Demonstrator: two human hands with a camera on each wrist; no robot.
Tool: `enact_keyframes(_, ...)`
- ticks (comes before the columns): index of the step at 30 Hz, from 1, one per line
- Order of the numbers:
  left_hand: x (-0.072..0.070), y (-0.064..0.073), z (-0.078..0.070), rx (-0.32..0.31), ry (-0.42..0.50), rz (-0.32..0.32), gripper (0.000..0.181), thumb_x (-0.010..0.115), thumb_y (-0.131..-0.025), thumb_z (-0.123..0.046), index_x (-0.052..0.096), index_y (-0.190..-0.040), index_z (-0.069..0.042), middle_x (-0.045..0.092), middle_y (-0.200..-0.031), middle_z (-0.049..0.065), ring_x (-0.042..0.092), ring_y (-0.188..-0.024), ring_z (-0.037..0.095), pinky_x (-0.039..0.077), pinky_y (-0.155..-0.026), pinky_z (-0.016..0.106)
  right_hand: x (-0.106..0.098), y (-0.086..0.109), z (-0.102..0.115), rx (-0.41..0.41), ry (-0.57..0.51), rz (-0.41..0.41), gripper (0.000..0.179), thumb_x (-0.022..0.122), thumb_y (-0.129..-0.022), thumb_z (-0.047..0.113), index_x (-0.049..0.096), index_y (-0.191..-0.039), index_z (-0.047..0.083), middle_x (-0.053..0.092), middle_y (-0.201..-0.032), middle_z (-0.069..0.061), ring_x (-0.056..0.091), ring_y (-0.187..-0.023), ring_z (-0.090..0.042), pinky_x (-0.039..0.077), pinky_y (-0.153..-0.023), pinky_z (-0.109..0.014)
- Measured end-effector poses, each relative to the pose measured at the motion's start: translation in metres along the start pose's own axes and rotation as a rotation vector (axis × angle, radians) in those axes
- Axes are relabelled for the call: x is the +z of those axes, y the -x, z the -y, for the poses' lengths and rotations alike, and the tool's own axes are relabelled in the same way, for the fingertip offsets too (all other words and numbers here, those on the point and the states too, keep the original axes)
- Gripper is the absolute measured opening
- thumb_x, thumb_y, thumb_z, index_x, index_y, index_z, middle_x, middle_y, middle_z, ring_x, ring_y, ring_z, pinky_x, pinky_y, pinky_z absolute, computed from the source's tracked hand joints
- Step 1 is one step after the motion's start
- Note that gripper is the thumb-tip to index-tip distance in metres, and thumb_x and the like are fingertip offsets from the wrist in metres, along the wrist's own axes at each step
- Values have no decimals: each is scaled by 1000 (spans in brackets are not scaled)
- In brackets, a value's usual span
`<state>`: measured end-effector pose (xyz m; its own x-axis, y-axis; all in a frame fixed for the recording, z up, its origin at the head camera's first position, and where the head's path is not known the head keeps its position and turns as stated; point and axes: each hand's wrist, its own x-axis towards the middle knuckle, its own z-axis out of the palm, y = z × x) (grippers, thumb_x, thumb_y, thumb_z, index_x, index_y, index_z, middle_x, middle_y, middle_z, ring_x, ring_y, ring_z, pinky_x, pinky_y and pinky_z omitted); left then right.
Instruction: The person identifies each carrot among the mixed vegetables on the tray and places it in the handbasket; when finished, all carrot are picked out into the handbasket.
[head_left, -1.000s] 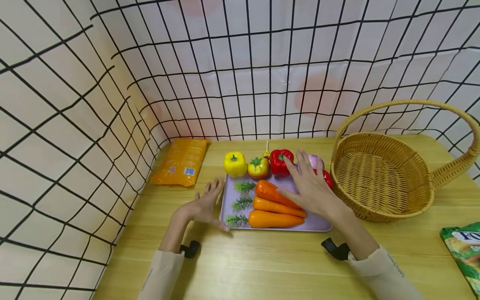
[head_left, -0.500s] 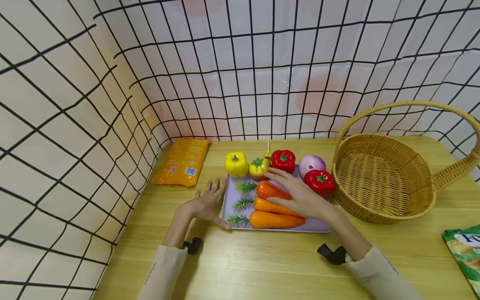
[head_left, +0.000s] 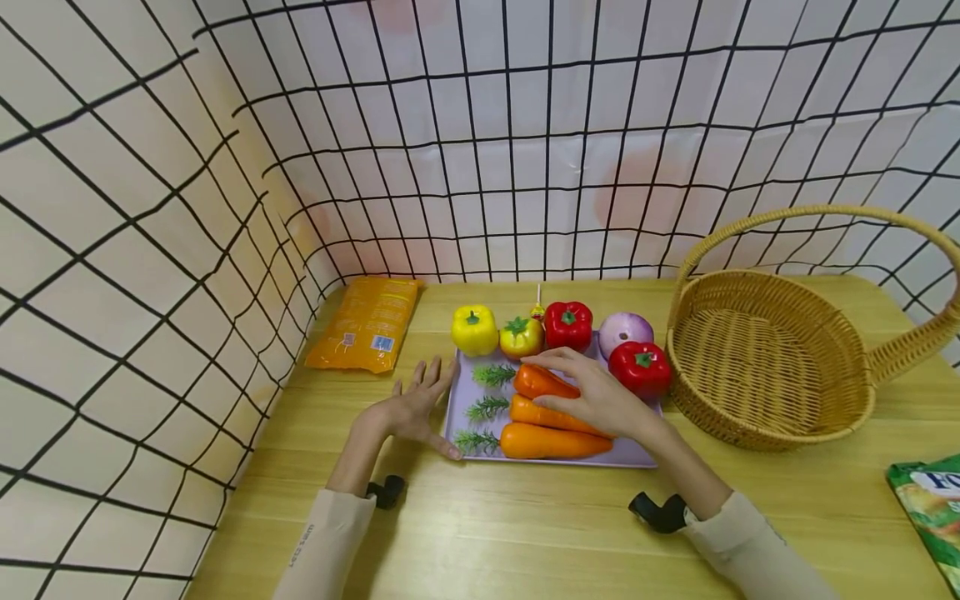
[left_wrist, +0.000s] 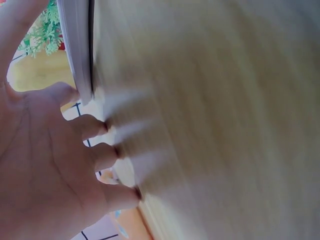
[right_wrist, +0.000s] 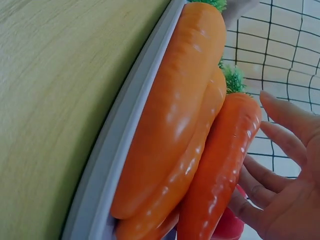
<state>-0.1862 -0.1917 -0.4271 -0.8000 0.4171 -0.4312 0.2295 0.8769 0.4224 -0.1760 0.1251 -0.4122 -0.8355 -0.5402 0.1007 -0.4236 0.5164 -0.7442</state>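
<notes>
Three orange carrots lie side by side on a lavender tray (head_left: 636, 454). My right hand (head_left: 588, 392) hovers over them, its fingers loosely bent across the far carrot (head_left: 534, 380) and the middle carrot (head_left: 528, 410). The right wrist view shows those fingers (right_wrist: 280, 130) spread beside the far carrot (right_wrist: 220, 165), not closed round it. The near carrot (head_left: 551, 440) lies free. My left hand (head_left: 416, 407) rests flat on the table against the tray's left edge, thumb at the front corner. In the left wrist view its fingertips (left_wrist: 112, 150) press on the wood beside the tray edge (left_wrist: 75, 45).
Along the tray's back stand a yellow pepper (head_left: 474, 330), a small yellow-red fruit (head_left: 521, 336), a red pepper (head_left: 567, 324), a purple onion (head_left: 625, 330) and another red pepper (head_left: 640, 368). A wicker basket (head_left: 750, 433) stands right. An orange packet (head_left: 367, 323) lies back left, a green packet (head_left: 926, 500) front right.
My right hand has come back from the onion and red pepper, moving left and down over the carrots. The left hand has stayed by the tray.
</notes>
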Motion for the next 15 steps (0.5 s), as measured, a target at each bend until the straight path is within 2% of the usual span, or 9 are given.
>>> enact_keyframes(6,0,0,1,-2,0,7,143,92,-72,-51,-9,-167,-17,-19,-171,23,-17,-159,45,-3,-123,75,2,-2,-1,3,-25,-33,51,76,-95,23,62,-144,19,59,-146,-9,58,-131,-33,47,-110,-63)
enact_keyframes(15,0,-1,0,-14,-4,15,142,92,-72,-52,-9,-167,-18,-19,-171,22,-18,-159,44,-4,-123,74,5,-5,-3,21,-23,-66,47,78,-93,20,67,-139,21,66,-138,-10,63,-120,-31,53,-103,-58)
